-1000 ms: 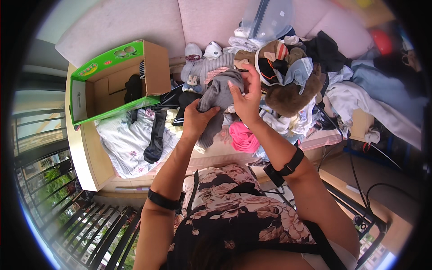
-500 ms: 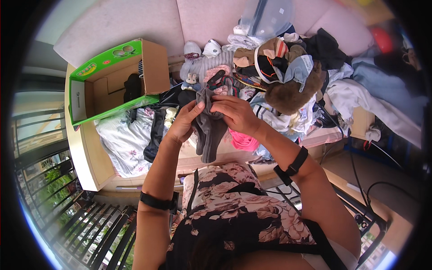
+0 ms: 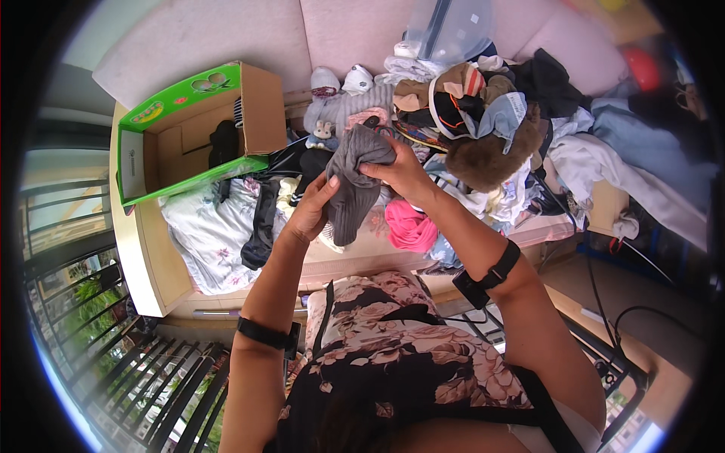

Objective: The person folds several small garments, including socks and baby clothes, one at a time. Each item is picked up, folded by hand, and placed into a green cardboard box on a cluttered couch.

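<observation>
Right grip (image 3: pixel 400 172): closed on the garment's upper right part, thumb pressed across the front, fingers mostly hidden behind.
Left grip (image 3: pixel 308 210): thumb lies against the garment's left edge; fingertips run out of sight behind the fabric, so whether they pinch it cannot be told.
Garment in hand: grey ribbed garment (image 3: pixel 353 198), possibly socks, raised in front of the sofa between both hands, top bunched, lower end hanging free.
Change: compared with half a second ago, the hanging end sits higher and the upper part is gathered into a broader bunch.
Effect: the piece is more compact, with the right hand appearing to carry the bunched part.
Beyond the garment: a small plush animal figure (image 3: pixel 323 136) at upper left; bright pink cloth (image 3: pixel 410 225) at lower right.
Right-hand pile: brown furry item (image 3: pixel 483 170) beneath a light blue cloth piece (image 3: pixel 504 121), among mixed clothing.
Left side: green cardboard box (image 3: pixel 198 89), opening toward the wearer, with a black item (image 3: pixel 223 143) inside; white floral cloth (image 3: pixel 208 235) just below.
Backing: pale pink sofa (image 3: pixel 362 30).
Markings: the box bears printed lettering and round pictures; the light blue piece bears small print, too fine to read.
</observation>
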Demonstrator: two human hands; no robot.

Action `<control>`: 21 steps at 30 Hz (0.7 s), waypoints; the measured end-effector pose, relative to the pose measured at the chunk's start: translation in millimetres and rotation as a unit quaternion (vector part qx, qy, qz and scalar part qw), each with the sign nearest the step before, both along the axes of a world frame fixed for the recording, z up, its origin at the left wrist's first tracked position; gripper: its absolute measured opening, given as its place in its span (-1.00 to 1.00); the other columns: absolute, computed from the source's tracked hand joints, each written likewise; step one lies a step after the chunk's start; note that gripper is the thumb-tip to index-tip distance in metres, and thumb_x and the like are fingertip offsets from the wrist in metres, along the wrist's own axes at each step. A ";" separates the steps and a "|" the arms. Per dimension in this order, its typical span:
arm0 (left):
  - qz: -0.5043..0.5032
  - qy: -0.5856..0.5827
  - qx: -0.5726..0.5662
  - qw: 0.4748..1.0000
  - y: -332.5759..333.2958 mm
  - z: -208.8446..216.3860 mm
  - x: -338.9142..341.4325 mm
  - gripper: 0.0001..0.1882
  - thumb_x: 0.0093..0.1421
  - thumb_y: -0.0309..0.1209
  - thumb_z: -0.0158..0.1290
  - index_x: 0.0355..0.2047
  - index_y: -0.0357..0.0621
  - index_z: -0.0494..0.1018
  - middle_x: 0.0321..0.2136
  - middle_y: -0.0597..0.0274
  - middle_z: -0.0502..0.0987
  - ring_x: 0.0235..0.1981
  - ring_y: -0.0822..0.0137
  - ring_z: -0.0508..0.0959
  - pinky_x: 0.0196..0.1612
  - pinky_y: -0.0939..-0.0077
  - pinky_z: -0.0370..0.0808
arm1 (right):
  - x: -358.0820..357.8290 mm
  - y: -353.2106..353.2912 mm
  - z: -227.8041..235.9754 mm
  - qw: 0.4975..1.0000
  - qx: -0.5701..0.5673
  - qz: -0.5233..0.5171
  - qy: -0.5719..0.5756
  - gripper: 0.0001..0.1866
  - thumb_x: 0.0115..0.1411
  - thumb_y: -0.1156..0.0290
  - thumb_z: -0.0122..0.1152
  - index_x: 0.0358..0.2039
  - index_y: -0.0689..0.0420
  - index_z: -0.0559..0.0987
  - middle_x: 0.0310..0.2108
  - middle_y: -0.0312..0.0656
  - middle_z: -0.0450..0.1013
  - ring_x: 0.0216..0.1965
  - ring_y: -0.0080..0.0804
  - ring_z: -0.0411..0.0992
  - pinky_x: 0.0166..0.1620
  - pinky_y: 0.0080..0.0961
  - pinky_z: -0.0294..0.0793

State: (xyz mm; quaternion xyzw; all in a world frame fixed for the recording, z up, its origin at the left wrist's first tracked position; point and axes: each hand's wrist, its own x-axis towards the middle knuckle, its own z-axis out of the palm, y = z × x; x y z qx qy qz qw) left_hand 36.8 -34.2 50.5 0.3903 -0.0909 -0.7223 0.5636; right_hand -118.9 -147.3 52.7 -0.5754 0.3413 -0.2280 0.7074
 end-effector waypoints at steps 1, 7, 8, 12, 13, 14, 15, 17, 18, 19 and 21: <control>-0.017 -0.025 -0.008 0.999 4.4 -3.6 -4.1 -0.41 0.08 -0.27 0.14 0.05 -0.25 0.20 -0.09 0.19 0.40 -0.07 0.40 0.40 -0.01 0.49 0.34 | 1.1 0.1 -0.2 0.999 -0.041 -0.015 0.005 -0.56 -0.11 0.48 0.31 -0.17 0.28 0.42 -0.36 -0.25 0.46 -0.32 -0.60 0.38 -0.22 -0.60 0.39; -0.035 -0.046 0.067 0.996 15.2 -21.1 -15.6 -0.69 0.14 -0.42 0.02 -0.13 -0.31 0.34 -0.26 0.17 0.49 -0.29 0.39 0.53 -0.17 0.53 0.45 | 1.2 0.5 2.5 0.955 -0.287 -0.035 0.062 -0.61 -0.14 0.54 0.26 -0.23 0.20 0.42 -0.35 -0.17 0.45 -0.31 -0.39 0.44 -0.26 -0.51 0.41; -0.015 -0.033 0.073 0.997 15.0 -22.1 -16.4 -0.71 0.15 -0.43 0.00 -0.14 -0.30 0.34 -0.25 0.17 0.49 -0.28 0.38 0.53 -0.17 0.53 0.45 | 0.7 0.2 2.2 0.937 -0.343 -0.019 0.059 -0.61 -0.17 0.56 0.25 -0.24 0.18 0.43 -0.32 -0.18 0.46 -0.29 -0.33 0.45 -0.25 -0.49 0.42; 0.034 0.018 0.059 0.997 14.5 -22.6 -18.7 -0.73 0.15 -0.46 -0.05 -0.14 -0.30 0.34 -0.26 0.14 0.49 -0.28 0.35 0.53 -0.18 0.50 0.47 | -1.7 0.0 -1.8 0.831 -0.552 0.046 0.055 -0.59 -0.28 0.62 0.21 -0.29 0.14 0.45 -0.23 -0.24 0.46 -0.21 -0.20 0.44 -0.21 -0.42 0.44; 0.037 0.032 0.045 0.998 14.5 -22.7 -18.3 -0.74 0.15 -0.47 -0.05 -0.14 -0.31 0.33 -0.26 0.14 0.49 -0.28 0.35 0.54 -0.18 0.50 0.47 | -2.4 1.2 -3.2 0.823 -0.563 0.058 0.050 -0.57 -0.32 0.62 0.19 -0.31 0.10 0.45 -0.24 -0.25 0.46 -0.22 -0.25 0.44 -0.19 -0.41 0.46; 0.036 0.031 0.043 0.998 15.0 -23.0 -17.7 -0.74 0.15 -0.47 -0.06 -0.14 -0.31 0.33 -0.26 0.14 0.49 -0.28 0.34 0.54 -0.19 0.50 0.47 | -3.4 2.8 -4.4 0.821 -0.565 0.060 0.049 -0.57 -0.32 0.63 0.19 -0.31 0.11 0.45 -0.24 -0.25 0.45 -0.21 -0.24 0.44 -0.19 -0.41 0.46; 0.033 0.032 0.040 0.998 15.4 -23.6 -16.5 -0.74 0.15 -0.47 -0.06 -0.15 -0.31 0.34 -0.27 0.13 0.49 -0.29 0.34 0.54 -0.19 0.49 0.47 | -4.7 4.6 -5.4 0.819 -0.569 0.064 0.046 -0.57 -0.31 0.63 0.19 -0.31 0.11 0.45 -0.23 -0.24 0.45 -0.21 -0.23 0.44 -0.18 -0.41 0.46; 0.021 0.028 0.050 0.998 15.8 -25.5 -12.9 -0.74 0.15 -0.47 -0.07 -0.15 -0.32 0.34 -0.27 0.13 0.49 -0.29 0.33 0.54 -0.20 0.49 0.48 | -8.1 7.9 -6.8 0.814 -0.571 0.097 0.042 -0.57 -0.31 0.61 0.21 -0.31 0.11 0.44 -0.22 -0.21 0.43 -0.18 -0.20 0.41 -0.17 -0.40 0.46; 0.011 0.024 0.063 0.998 16.0 -26.5 -10.7 -0.75 0.16 -0.47 -0.08 -0.16 -0.32 0.34 -0.27 0.13 0.49 -0.30 0.32 0.54 -0.20 0.49 0.48 | -10.1 9.0 -7.1 0.818 -0.563 0.110 0.039 -0.55 -0.32 0.60 0.23 -0.29 0.12 0.43 -0.21 -0.20 0.43 -0.17 -0.19 0.40 -0.16 -0.38 0.45; 0.003 0.013 0.091 0.996 16.1 -27.6 -9.2 -0.75 0.16 -0.47 -0.09 -0.16 -0.32 0.35 -0.28 0.13 0.49 -0.30 0.32 0.54 -0.20 0.49 0.48 | -12.5 10.0 -7.2 0.822 -0.555 0.122 0.036 -0.52 -0.33 0.58 0.25 -0.27 0.13 0.43 -0.20 -0.18 0.42 -0.15 -0.18 0.39 -0.15 -0.37 0.44; -0.011 0.012 0.088 0.996 15.8 -29.6 -7.4 -0.74 0.16 -0.47 -0.09 -0.16 -0.32 0.35 -0.29 0.11 0.49 -0.31 0.30 0.54 -0.20 0.49 0.48 | -17.1 10.8 -6.5 0.834 -0.530 0.147 0.034 -0.46 -0.34 0.53 0.28 -0.22 0.15 0.40 -0.17 -0.14 0.40 -0.13 -0.15 0.37 -0.13 -0.35 0.42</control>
